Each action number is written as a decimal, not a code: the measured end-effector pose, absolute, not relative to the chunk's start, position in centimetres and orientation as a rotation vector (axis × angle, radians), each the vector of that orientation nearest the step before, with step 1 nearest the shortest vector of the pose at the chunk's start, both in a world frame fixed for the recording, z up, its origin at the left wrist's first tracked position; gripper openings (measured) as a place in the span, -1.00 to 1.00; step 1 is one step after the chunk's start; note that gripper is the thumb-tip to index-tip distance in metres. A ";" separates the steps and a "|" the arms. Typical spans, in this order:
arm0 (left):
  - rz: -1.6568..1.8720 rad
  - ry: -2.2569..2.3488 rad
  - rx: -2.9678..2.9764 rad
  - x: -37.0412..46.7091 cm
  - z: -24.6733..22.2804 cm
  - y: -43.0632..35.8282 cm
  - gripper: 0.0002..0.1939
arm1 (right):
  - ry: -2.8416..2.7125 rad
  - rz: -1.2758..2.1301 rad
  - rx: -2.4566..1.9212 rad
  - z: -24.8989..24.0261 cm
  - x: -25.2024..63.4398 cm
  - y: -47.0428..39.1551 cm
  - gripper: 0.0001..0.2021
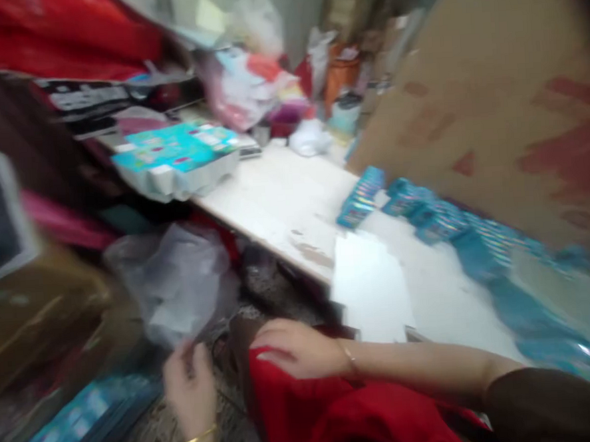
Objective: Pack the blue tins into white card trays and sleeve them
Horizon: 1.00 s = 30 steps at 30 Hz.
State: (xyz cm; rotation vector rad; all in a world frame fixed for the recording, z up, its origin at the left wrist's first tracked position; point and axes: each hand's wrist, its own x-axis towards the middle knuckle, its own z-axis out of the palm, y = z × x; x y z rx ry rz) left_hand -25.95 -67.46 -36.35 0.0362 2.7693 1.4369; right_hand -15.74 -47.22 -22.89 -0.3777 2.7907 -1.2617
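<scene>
My left hand (189,381), with a gold bracelet at the wrist, hangs low over the speckled floor. Its thumb and fingers look apart, with nothing visible between them, though motion blurs them. Just beyond the fingertips is a crumpled clear plastic bag (179,281); whether they touch it I cannot tell. My right hand (295,347) rests on the red cloth (307,413) over my lap, its fingers stretched out and holding nothing. Past the right forearm, white card sheets (368,276) lie at the front edge of the white table (283,188).
Shiny blue boxes (361,197) and flat blue cards (520,300) line the table's right side, under a large cardboard panel (507,101). A turquoise printed stack (175,151) and plastic bags (251,83) stand at the back. On the left is a brown carton (45,309) beside more blue packs (72,428).
</scene>
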 end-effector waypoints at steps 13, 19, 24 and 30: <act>0.643 1.573 2.462 -7.7 -22.7 -40.7 -0.42 | 3.414 -0.525 0.951 -21.9 17.9 -30.5 -0.53; 0.381 1.569 2.532 -7.5 -22.8 -39.9 -0.60 | 3.378 -0.604 0.804 -24.8 16.1 -31.8 -0.28; 0.258 1.529 2.475 -8.1 -21.7 -38.9 -0.59 | 3.375 -0.722 0.875 -25.3 15.9 -31.2 -0.22; 0.279 1.503 2.404 -8.4 -20.9 -38.1 -0.57 | 3.317 -0.778 0.922 -24.2 15.9 -31.2 -0.23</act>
